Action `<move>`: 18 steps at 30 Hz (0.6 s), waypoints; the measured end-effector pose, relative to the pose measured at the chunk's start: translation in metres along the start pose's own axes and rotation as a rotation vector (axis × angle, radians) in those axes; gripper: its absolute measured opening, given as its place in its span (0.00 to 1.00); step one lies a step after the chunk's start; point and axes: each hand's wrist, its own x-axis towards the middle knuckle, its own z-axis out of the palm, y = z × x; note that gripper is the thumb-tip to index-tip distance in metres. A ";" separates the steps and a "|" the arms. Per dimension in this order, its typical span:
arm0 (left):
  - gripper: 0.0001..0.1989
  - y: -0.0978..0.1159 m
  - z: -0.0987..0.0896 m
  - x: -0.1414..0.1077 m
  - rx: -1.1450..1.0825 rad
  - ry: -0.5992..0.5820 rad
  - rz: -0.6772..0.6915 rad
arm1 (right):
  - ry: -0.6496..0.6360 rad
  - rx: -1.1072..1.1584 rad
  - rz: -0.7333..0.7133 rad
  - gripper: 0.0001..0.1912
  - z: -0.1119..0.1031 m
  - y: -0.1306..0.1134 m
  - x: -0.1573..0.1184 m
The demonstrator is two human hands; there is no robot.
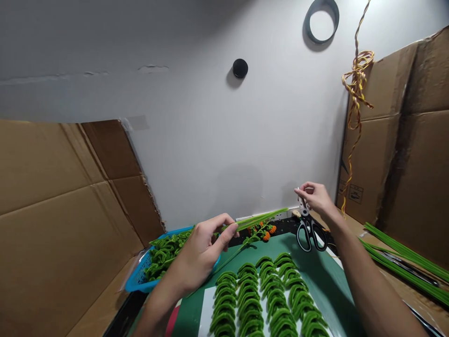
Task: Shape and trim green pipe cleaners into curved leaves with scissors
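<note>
My left hand (203,248) is closed on a few fuzzy green pipe cleaners (263,217), pinched between thumb and fingers and pointing right. My right hand (317,197) pinches the blade end of black-and-grey scissors (308,233), whose handle loops hang downward. My fingers partly hide the blades. Below my hands, several columns of curled green pipe-cleaner pieces (249,299) lie on a white sheet (206,311). Behind them lies a green stem with orange flower heads (267,236), beneath the pipe cleaners in my left hand.
A blue basket (135,280) of green curled pieces stands left on the green mat (315,271). Long green pipe cleaners (407,262) and tweezers-like metal tools lie right. Cardboard panels (52,201) flank both sides. Twisted yellow wire (356,89) hangs by the wall.
</note>
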 end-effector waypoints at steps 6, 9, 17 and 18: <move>0.20 -0.005 0.027 0.011 -0.289 -0.069 0.099 | 0.141 0.601 -0.242 0.28 -0.012 -0.073 -0.033; 0.18 -0.002 0.043 0.009 -0.257 -0.150 0.097 | 0.236 0.746 -0.327 0.23 -0.001 -0.095 -0.050; 0.21 -0.001 0.080 0.004 -0.423 -0.214 -0.011 | 0.225 0.649 -0.391 0.20 0.028 -0.107 -0.067; 0.21 0.002 0.081 0.003 -0.467 -0.205 -0.012 | 0.221 0.657 -0.392 0.20 0.027 -0.107 -0.067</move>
